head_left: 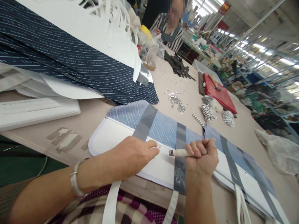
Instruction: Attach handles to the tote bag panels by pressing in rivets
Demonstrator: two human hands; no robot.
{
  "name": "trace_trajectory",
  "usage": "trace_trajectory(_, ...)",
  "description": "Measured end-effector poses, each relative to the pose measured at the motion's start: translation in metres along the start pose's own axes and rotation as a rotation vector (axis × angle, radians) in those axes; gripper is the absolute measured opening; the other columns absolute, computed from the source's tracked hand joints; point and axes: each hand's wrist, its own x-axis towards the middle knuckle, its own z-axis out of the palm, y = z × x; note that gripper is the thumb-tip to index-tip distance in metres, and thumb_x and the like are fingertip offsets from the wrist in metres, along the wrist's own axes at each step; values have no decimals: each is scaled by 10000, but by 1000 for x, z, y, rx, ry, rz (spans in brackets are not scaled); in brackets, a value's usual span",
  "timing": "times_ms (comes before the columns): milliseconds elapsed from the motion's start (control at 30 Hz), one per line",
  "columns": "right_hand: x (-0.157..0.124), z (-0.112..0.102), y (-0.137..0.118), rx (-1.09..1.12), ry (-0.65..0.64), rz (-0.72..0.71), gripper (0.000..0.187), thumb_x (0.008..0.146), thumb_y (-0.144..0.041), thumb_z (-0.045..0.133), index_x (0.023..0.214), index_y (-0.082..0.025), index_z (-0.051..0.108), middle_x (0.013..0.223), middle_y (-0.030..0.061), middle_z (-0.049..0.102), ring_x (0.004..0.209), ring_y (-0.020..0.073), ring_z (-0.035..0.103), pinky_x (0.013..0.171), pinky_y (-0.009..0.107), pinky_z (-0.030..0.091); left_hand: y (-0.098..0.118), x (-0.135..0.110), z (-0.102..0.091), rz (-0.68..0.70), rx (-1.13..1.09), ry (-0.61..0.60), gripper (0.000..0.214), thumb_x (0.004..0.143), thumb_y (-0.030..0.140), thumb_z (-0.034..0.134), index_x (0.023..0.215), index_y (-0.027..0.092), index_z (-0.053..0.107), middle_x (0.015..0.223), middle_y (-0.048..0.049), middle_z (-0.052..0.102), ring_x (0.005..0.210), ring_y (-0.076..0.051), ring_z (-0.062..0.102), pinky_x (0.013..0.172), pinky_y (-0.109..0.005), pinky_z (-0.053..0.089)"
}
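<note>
A white panel [123,132] with a blue patterned fabric edge [163,124] and grey strips [146,123] lies in front of me. My left hand [133,155] reaches over the panel, thumb and fingertips closed in a pinch at a small shiny metal piece [159,145]. Wrapped in my right hand [202,152] is a tool with a white-taped handle [183,152], its metal end [171,153] pointing left at my left fingertips. The tool's exact kind is not clear. White straps [111,202] hang off the panel's near edge.
Stacked dark striped fabric panels [81,59] fill the upper left. Loose metal bits [176,101] are scattered behind the panel. Toward the right lie a red slab [219,91] with a hammer [215,83] and another strapped panel [243,168]. Across the table is a person [170,34].
</note>
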Motion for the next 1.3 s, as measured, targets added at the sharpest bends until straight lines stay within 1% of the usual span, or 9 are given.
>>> trace_trajectory(100, -1, -3, 7, -311, -71, 70, 283, 765, -412, 717, 673, -215, 535, 432, -137, 280, 348, 52, 187, 359, 191, 193, -2, 24, 24, 81, 81, -47, 178, 835, 24, 466, 884, 177, 543, 853, -17, 611, 540, -156, 562, 437, -289, 321)
trace_trajectory(233, -6, -3, 5, -1112, -408, 44, 209, 803, -411, 677, 780, -203, 679, 610, -34, 596, 535, 117, 513, 511, 244, 366, -13, 24, 42, 25, 73, 3, 165, 886, 84, 454, 995, 189, 521, 905, -14, 605, 626, -183, 606, 457, -308, 379)
trace_trajectory(300, -7, -2, 6, -1369, -536, 0, 195, 839, -380, 619, 828, -210, 714, 763, 10, 698, 708, 170, 612, 653, 287, 420, -17, 19, 45, 13, 57, -3, 180, 896, 90, 450, 1027, 192, 518, 978, -20, 612, 665, -183, 621, 485, -320, 420)
trace_trajectory(533, -4, -4, 24, -1503, -715, -26, 177, 883, -314, 555, 862, -252, 720, 845, -7, 731, 803, 181, 654, 743, 300, 430, -22, 15, 45, 15, -22, -34, 133, 921, 127, 454, 994, 191, 545, 1059, -30, 619, 728, -177, 643, 550, -323, 488)
trace_trajectory(767, -6, -6, 29, -1554, -743, -79, 173, 898, -305, 549, 877, -241, 708, 821, 5, 720, 765, 190, 653, 720, 318, 438, -23, 13, 48, 45, -27, 21, 155, 913, 127, 458, 1008, 185, 565, 1097, -55, 642, 710, -177, 639, 549, -314, 488)
trace_trajectory(867, -3, -8, 24, -1508, -756, -73, 155, 897, -312, 578, 907, -247, 719, 847, 0, 729, 782, 185, 662, 716, 310, 447, -23, 12, 50, 91, -41, 83, 200, 931, 142, 443, 1079, 167, 574, 1186, -93, 637, 746, -156, 652, 606, -280, 496)
trace_trajectory(933, -1, -9, 16, -1407, -649, -89, 153, 889, -342, 612, 913, -245, 727, 772, -11, 709, 710, 156, 644, 654, 279, 447, -22, 12, 50, 124, -34, 110, 258, 935, 137, 426, 1151, 158, 565, 1258, -115, 616, 740, -147, 654, 623, -277, 498)
trace_trajectory(1100, -2, 3, -3, -622, -122, -189, 187, 866, -363, 659, 810, -185, 673, 448, -106, 375, 357, 54, 314, 376, 188, 265, -20, 12, 50, 180, -2, 56, 400, 910, 86, 411, 1294, 143, 507, 1348, -114, 578, 730, -150, 650, 633, -305, 502)
trace_trajectory(1300, 1, 12, 10, -45, 1, -70, 194, 913, -328, 589, 789, -181, 617, 429, -122, 356, 329, 47, 248, 342, 170, 298, -19, 14, 51, 180, 10, 4, 399, 927, 106, 414, 1315, 144, 498, 1291, -95, 609, 717, -149, 630, 611, -309, 481)
